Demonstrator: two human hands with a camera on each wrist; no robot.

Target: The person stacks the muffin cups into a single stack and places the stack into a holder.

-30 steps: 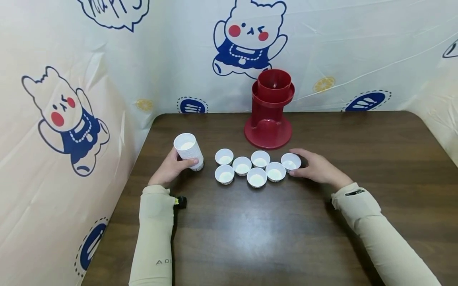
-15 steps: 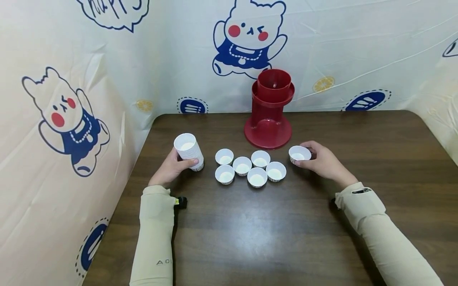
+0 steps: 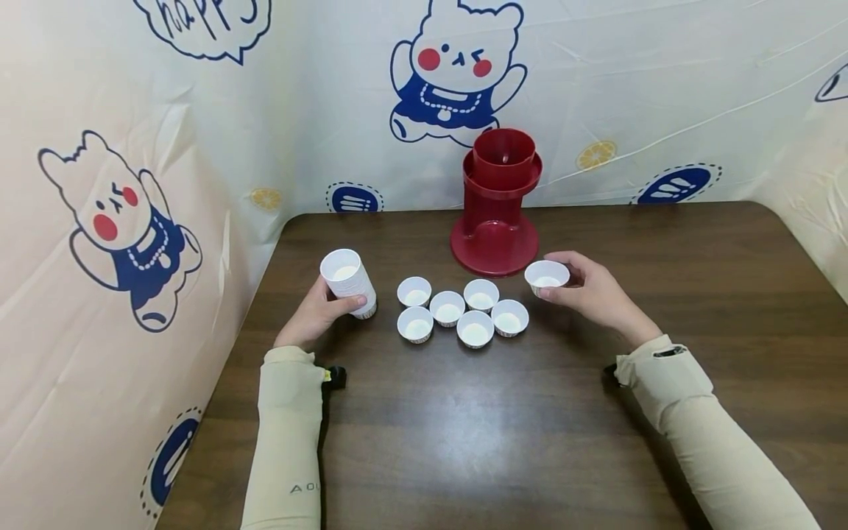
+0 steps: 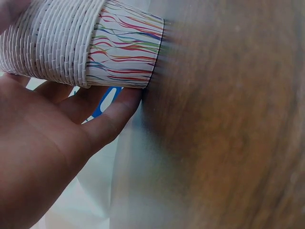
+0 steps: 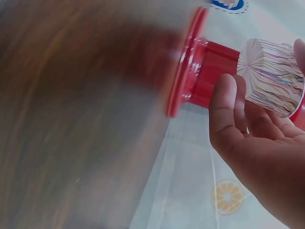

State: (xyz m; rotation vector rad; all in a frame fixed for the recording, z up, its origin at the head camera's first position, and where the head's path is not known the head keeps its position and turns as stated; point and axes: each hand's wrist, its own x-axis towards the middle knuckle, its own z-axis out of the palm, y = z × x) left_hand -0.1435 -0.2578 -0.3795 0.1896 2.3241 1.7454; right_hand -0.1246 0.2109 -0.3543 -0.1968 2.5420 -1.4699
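At the table's left, my left hand [image 3: 322, 309] grips a tall stack of white paper cups [image 3: 348, 283]. In the left wrist view, the stack [image 4: 125, 45] shows wavy coloured stripes on its outermost cup. My right hand [image 3: 596, 293] holds a single paper cup [image 3: 546, 274] upright, off the tabletop, between thumb and fingers. The right wrist view shows this cup's striped side [image 5: 271, 76] with the fingers [image 5: 223, 102] beneath and beside it. Between the hands, several white paper cups stand in two staggered rows, among them a cup [image 3: 475, 330] at the front.
Behind the loose cups stands a red plastic stand [image 3: 495, 243] with a round base and a red cylinder on top. The brown wooden table [image 3: 424, 442] meets a white cloth [image 3: 318, 110] with printed cartoons at its back and left.
My right hand has lifted the rightmost cup away from the group, first rightward, then slightly up and back left. The left hand and its stack have stayed in place.
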